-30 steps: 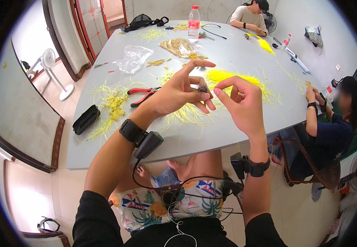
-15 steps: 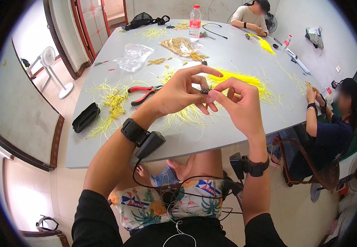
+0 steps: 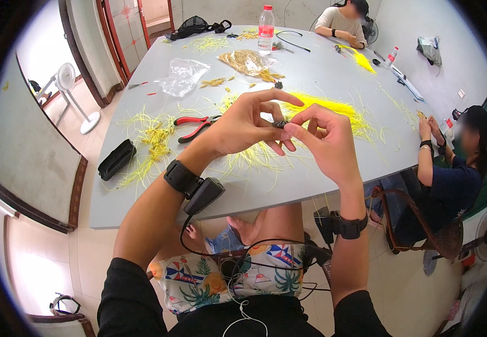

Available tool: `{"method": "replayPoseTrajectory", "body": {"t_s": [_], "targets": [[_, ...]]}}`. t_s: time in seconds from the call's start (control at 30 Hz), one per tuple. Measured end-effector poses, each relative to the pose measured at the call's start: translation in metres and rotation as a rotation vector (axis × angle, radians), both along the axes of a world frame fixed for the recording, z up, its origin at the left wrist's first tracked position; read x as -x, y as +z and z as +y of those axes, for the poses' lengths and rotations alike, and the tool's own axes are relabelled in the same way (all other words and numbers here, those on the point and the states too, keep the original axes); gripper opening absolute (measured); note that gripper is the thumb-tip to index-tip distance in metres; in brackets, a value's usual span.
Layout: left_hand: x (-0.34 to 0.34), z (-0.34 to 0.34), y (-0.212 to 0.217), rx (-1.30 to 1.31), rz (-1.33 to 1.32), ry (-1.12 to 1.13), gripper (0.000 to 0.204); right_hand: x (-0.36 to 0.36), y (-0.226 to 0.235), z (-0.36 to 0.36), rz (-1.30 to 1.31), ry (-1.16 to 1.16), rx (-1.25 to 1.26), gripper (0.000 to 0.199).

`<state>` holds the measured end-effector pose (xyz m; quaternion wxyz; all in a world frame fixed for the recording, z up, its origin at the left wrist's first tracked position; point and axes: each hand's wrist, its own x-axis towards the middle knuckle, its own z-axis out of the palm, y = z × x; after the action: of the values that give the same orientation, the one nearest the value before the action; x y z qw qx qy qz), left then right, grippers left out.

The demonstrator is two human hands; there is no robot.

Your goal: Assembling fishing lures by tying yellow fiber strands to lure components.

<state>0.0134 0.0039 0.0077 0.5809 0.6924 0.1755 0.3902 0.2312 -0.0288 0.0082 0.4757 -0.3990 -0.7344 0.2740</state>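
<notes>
Over the near part of the grey table [image 3: 142, 208], both my hands meet at a small dark, knobbly piece [image 3: 280, 124], too small to name. My left hand [image 3: 249, 123] pinches it between thumb and fingers, with the index finger arched above. From the other side, the thumb and index finger of my right hand [image 3: 327, 140] close on its right end. Thin yellow-green strands [image 3: 249, 160] lie on the table beneath my hands. Red-handled pliers [image 3: 195, 128] rest beside my left wrist, their tips partly hidden by my hand.
A bright yellow strand bundle [image 3: 333, 115] lies beyond my right hand. To the left are a black tray [image 3: 117, 160] and tangled yellow pieces [image 3: 156, 140]. Farther off stand a bottle [image 3: 266, 31] and plastic bags [image 3: 181, 77]. Two people sit at the right side. Cables hang over my lap.
</notes>
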Motion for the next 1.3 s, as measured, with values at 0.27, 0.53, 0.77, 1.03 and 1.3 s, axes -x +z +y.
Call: {"method": "replayPoseTrajectory", "body": {"t_s": [0.27,0.53,0.77,1.03,1.3], "targets": [[0.001,0.007,-0.006,-0.023,-0.004,0.023,0.033,-0.001,0.000,0.000,-0.008,-0.073,-0.004,0.009],[-0.002,0.007,-0.006,-0.010,-0.037,0.074,0.023,0.000,0.001,0.002,-0.007,-0.116,-0.067,0.007],[0.002,0.013,-0.012,0.052,-0.174,0.109,0.020,-0.007,-0.007,0.008,0.113,-0.033,-0.054,0.007],[0.003,0.016,-0.015,0.059,-0.227,0.135,0.024,-0.002,-0.002,0.000,0.182,0.089,-0.007,0.016],[-0.001,0.012,-0.012,-0.054,-0.189,0.193,0.025,-0.004,-0.002,0.001,0.161,0.089,-0.024,0.017]]}}
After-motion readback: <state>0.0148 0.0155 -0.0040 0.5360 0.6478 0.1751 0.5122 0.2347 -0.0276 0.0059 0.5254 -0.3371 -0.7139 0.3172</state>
